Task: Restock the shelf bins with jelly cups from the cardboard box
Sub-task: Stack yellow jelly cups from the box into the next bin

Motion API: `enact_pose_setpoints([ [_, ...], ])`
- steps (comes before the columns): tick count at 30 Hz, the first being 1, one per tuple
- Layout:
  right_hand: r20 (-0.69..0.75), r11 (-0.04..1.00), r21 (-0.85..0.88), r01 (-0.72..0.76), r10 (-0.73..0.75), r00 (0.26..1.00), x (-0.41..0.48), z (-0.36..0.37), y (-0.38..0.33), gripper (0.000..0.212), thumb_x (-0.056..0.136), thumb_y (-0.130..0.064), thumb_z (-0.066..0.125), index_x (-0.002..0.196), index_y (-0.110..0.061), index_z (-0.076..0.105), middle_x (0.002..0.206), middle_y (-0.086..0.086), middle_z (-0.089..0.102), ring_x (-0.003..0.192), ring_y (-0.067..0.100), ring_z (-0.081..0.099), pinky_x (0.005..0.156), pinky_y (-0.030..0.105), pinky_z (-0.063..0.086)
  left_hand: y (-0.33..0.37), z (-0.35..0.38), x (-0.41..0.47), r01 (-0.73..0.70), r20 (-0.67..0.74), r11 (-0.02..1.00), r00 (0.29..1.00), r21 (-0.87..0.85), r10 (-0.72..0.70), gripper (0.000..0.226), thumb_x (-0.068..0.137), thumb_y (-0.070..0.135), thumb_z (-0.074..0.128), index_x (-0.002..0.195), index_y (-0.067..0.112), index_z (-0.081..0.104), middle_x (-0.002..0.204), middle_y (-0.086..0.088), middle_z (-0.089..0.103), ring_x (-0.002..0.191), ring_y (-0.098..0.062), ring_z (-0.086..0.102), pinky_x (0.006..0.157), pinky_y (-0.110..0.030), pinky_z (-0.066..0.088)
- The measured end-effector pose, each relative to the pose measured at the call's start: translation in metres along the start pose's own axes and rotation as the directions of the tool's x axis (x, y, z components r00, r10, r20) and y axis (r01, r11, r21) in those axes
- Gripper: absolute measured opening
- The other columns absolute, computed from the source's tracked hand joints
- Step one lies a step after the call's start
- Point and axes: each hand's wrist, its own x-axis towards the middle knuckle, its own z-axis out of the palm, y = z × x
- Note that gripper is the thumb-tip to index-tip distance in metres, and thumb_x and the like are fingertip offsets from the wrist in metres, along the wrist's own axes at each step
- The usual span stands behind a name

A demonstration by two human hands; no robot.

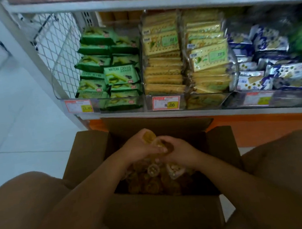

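An open cardboard box [163,214] stands on the floor between my knees, with several amber jelly cups [150,178] piled inside. Over the box my left hand [140,147] holds a few jelly cups [149,136] in its curled fingers. My right hand [180,151] meets it from the right and grips jelly cups too, one [169,147] showing between the two hands. The hands touch each other above the pile.
Just behind the box a white shelf carries clear bins: matcha cookie packs [109,70] at left, yellow cracker packs [184,54] in the middle, blue-white packs [264,60] at right. Price tags [166,103] sit on the bin fronts. White tiled floor [15,120] lies to the left.
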Motion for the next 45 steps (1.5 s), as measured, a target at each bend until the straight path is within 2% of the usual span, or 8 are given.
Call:
enact_pose_setpoints([
  [9,-0.032,0.945,0.319,-0.074,0.089,0.996,-0.038,-0.022,-0.033,0.036,0.083,-0.021,0.074,0.115,-0.032,0.065,0.116,0.001,0.066,0.102,0.017,0.066,0.073,0.026,0.054,0.029,-0.012,-0.033,0.064,0.034,0.964,0.998,-0.258,-0.057,0.049,0.08,0.022,0.077,0.121,0.028,0.052,0.12,-0.008,0.057,0.104,-0.027,0.063,0.078,-0.045,0.06],
  [19,-0.119,0.974,0.226,-0.02,0.048,0.992,-0.048,-0.009,-0.043,0.03,0.082,-0.02,0.074,0.11,-0.029,0.067,0.11,-0.003,0.067,0.101,0.014,0.064,0.085,0.028,0.055,0.021,-0.004,-0.045,0.018,0.034,0.944,0.999,-0.33,-0.007,0.082,0.056,0.036,0.088,0.128,0.035,0.048,0.124,-0.003,0.056,0.106,-0.025,0.064,0.077,-0.042,0.06],
  [22,-0.068,0.942,0.327,-0.07,0.097,0.993,-0.047,-0.008,-0.046,0.029,0.084,-0.02,0.071,0.113,-0.027,0.067,0.113,0.003,0.068,0.101,0.019,0.065,0.087,0.035,0.053,0.021,-0.007,-0.046,-0.005,0.006,0.926,1.0,-0.378,0.008,0.071,0.065,0.026,0.086,0.126,0.034,0.049,0.123,-0.005,0.057,0.105,-0.024,0.065,0.076,-0.041,0.06],
  [27,0.129,0.575,0.776,-0.259,0.258,0.957,-0.04,-0.019,-0.038,0.038,0.088,-0.003,0.053,0.125,-0.009,0.055,0.121,0.021,0.057,0.079,0.021,0.063,0.064,0.029,0.052,0.012,-0.017,-0.045,0.008,-0.053,0.901,0.998,-0.433,-0.034,0.062,0.074,0.019,0.082,0.124,0.035,0.049,0.121,-0.007,0.058,0.105,-0.025,0.065,0.083,-0.045,0.059],
  [31,0.237,0.296,0.897,-0.329,0.307,0.922,-0.037,-0.023,-0.024,0.023,0.091,-0.001,0.045,0.112,-0.002,0.052,0.093,0.024,0.063,0.071,0.022,0.062,0.045,0.02,0.052,0.007,-0.015,-0.045,0.016,-0.036,0.911,0.999,-0.413,-0.034,0.061,0.073,0.022,0.083,0.121,0.038,0.049,0.123,-0.007,0.056,0.106,-0.025,0.064,0.079,-0.04,0.06],
  [34,0.245,0.348,0.868,-0.354,0.32,0.915,-0.035,-0.019,-0.019,0.017,0.094,-0.007,0.051,0.109,-0.001,0.056,0.087,0.021,0.067,0.063,0.021,0.067,0.041,0.019,0.05,0.006,-0.009,-0.045,0.005,-0.02,0.933,1.0,-0.36,-0.013,0.067,0.071,0.024,0.085,0.125,0.036,0.048,0.123,-0.006,0.056,0.109,-0.025,0.062,0.079,-0.04,0.06],
  [38,0.189,0.462,0.824,-0.328,0.322,0.928,-0.033,-0.017,-0.015,0.036,0.087,-0.013,0.064,0.123,-0.019,0.058,0.113,0.019,0.063,0.071,0.024,0.068,0.042,0.023,0.053,0.008,-0.005,-0.043,0.004,-0.006,0.95,1.0,-0.311,-0.006,0.068,0.071,0.025,0.084,0.127,0.036,0.046,0.123,-0.005,0.055,0.109,-0.025,0.061,0.081,-0.041,0.06],
  [45,0.281,0.438,0.824,-0.358,0.232,0.931,-0.036,-0.019,-0.019,0.044,0.084,-0.02,0.063,0.126,-0.01,0.056,0.109,0.02,0.066,0.075,0.021,0.066,0.043,0.021,0.053,0.006,-0.004,-0.044,-0.01,0.003,0.967,1.0,-0.253,0.011,0.06,0.076,0.023,0.081,0.123,0.038,0.046,0.122,-0.003,0.054,0.108,-0.023,0.06,0.082,-0.04,0.06],
])
